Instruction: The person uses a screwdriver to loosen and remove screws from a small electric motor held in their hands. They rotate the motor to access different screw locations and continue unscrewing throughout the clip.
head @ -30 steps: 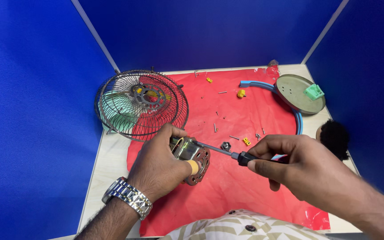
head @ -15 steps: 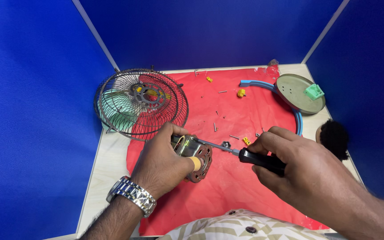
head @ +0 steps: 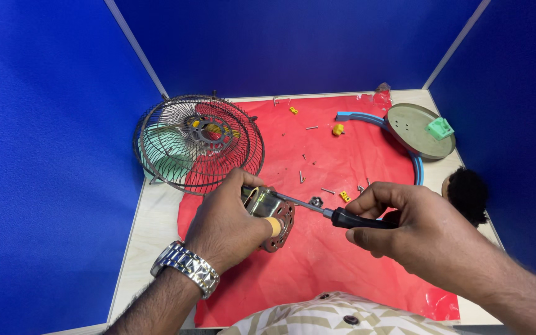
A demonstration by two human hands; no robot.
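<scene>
Your left hand (head: pixel 227 220) is wrapped over the small fan motor (head: pixel 272 214), fingers curled around its metal body, holding it down on the red mat (head: pixel 342 260) near the front of the worktop (head: pixel 156 217). Your right hand (head: pixel 404 226) is closed around the black handle of the screwdriver (head: pixel 336 216), thumb and fingers pinching it, with the shaft running left so the tip meets the motor's upper face. The motor looks dense and rigid, probably heavy for its size, and its smooth plated casing could turn under twisting force, so a grip around the casing with the reddish end plate braced against the mat seems soundest; the windings inside are best left untouched. Loose screws (head: pixel 302 177) and small yellow clips (head: pixel 345 196) lie scattered on the mat just beyond the screwdriver and would roll easily. The wire fan guard (head: pixel 196 142) with its green blade sits behind your left hand, and the round grey base (head: pixel 418 129) rests at the far right.
</scene>
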